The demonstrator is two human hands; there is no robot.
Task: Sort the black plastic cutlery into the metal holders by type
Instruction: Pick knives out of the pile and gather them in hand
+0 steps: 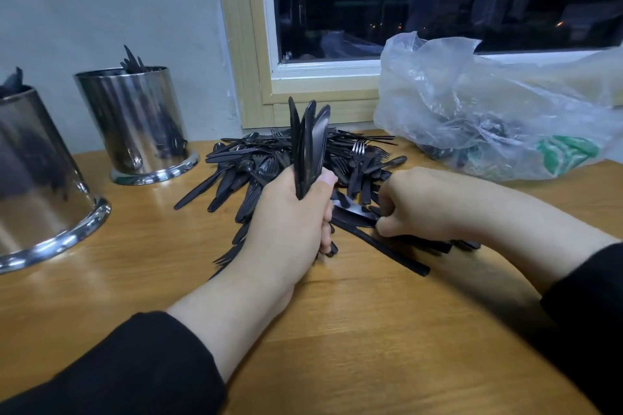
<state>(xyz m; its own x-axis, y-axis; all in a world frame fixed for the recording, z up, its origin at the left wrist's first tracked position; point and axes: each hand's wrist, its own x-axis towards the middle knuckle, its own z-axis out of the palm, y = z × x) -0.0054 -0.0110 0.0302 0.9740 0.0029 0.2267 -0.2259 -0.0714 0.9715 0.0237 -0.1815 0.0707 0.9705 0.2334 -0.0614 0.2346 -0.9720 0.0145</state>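
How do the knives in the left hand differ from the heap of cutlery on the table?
The knives stand upright, gripped by the left hand; the heap lies flat on the table. The knives look like a single type, packed side by side; the heap mixes forks and other pieces pointing every way. Both are black plastic.

Two metal holders [136, 121], one plastic bag [488, 104]

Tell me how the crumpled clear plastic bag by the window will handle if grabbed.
The crumpled clear plastic bag is thin film, so probably floppy and shape-shifting. Dark items show at its bottom, so it may sag there when lifted. The glossy film could be slippery.
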